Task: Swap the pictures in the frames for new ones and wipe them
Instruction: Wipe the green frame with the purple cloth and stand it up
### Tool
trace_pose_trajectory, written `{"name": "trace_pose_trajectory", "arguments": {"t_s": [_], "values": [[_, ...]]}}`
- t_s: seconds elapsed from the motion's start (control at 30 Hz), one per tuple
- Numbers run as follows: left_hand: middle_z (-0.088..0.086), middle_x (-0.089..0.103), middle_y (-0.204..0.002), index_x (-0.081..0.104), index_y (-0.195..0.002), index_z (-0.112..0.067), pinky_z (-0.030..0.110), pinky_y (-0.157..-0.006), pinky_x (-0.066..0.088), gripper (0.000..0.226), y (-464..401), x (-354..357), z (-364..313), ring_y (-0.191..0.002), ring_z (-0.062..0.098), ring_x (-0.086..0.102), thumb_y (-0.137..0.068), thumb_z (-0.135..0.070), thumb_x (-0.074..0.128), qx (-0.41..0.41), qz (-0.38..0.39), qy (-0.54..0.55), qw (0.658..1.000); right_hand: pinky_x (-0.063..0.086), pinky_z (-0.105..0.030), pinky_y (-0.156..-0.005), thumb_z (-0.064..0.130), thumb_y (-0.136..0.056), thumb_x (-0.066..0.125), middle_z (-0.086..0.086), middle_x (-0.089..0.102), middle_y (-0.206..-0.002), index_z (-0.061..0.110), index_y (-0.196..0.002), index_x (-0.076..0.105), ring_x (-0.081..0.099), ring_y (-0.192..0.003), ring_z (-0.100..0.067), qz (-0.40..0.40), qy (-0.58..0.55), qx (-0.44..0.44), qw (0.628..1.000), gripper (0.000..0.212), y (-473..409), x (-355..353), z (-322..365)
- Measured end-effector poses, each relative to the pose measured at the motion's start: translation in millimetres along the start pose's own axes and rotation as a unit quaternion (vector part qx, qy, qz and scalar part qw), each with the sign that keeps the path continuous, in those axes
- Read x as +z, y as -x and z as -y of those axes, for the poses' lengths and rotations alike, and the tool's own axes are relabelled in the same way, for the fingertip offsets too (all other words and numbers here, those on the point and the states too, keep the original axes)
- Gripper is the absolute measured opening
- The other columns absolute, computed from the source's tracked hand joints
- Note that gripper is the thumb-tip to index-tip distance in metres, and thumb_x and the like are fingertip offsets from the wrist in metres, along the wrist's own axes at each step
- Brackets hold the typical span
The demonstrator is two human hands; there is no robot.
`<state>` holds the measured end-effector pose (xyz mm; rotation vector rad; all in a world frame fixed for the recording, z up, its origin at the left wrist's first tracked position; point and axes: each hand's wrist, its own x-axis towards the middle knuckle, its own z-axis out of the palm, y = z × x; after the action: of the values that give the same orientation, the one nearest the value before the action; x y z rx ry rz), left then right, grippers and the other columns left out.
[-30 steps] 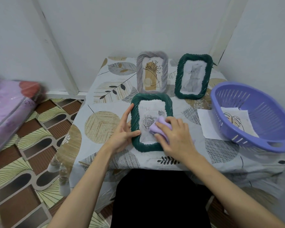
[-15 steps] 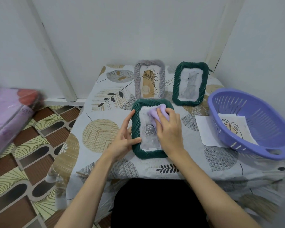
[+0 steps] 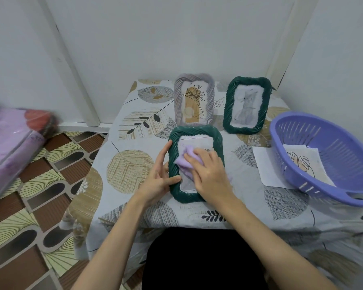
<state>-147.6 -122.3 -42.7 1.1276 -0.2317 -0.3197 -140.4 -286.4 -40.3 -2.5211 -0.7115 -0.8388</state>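
Your right hand (image 3: 211, 174) presses a lilac cloth (image 3: 186, 161) flat on the glass of the near green frame (image 3: 197, 131), fingers curled over the cloth's bunched folds. Your left hand (image 3: 157, 176) steadies that frame at its left edge, fingers straight along the rim and thumb touching the lower left border; it grips nothing. Head view, all places taken from the near green frame: it lies face up on the patterned tablecloth (image 3: 130, 170) at the table's front centre. Behind it a grey frame (image 3: 194, 99) stands upright with a plant drawing inside. Behind and to its right stands a second green frame (image 3: 246, 105) holding a grey sketch. Well to its right sits a purple basket (image 3: 323, 160) containing a leaf drawing (image 3: 302, 162), with a white sheet (image 3: 266, 166) partly under the basket's near side.
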Motion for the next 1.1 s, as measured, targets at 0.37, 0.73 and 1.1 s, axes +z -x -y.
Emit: {"name": "trace_pose_trajectory", "arguments": {"t_s": [0.37, 0.73, 1.1], "values": [[0.013, 0.052, -0.135, 0.029, -0.139, -0.047, 0.040, -0.086, 0.054, 0.088, 2, 3, -2, -0.116, 0.029, 0.055, -0.081, 0.016, 0.053, -0.008, 0.001, 0.005, 1.000, 0.043, -0.036, -0.068, 0.011, -0.082, 0.052, -0.009, 0.056, -0.113, 0.013, -0.122, 0.059, 0.040, -0.087, -0.022, -0.010, 0.021, 0.008, 1.000, 0.041, -19, -9, -16], [0.009, 0.053, -0.135, 0.030, -0.138, -0.047, 0.042, -0.088, 0.053, 0.074, 0, 2, 4, -0.118, 0.026, 0.055, -0.088, 0.008, 0.039, -0.020, -0.012, 0.083, 0.996, 0.043, -0.035, -0.068, 0.014, -0.082, 0.048, -0.008, 0.057, -0.112, 0.011, -0.114, 0.064, 0.047, -0.086, -0.025, 0.055, -0.008, -0.082, 0.995, 0.037, 60, -16, -16], [0.009, 0.054, -0.135, 0.032, -0.136, -0.047, 0.047, -0.095, 0.045, 0.074, -1, 1, -4, -0.120, 0.026, 0.054, -0.088, 0.008, 0.041, -0.014, -0.027, 0.053, 0.998, 0.045, -0.037, -0.070, 0.008, -0.085, 0.047, -0.015, 0.055, -0.107, 0.004, -0.121, 0.058, 0.044, -0.084, -0.026, -0.053, 0.005, 0.148, 0.988, 0.038, -4, -10, -18]]}}
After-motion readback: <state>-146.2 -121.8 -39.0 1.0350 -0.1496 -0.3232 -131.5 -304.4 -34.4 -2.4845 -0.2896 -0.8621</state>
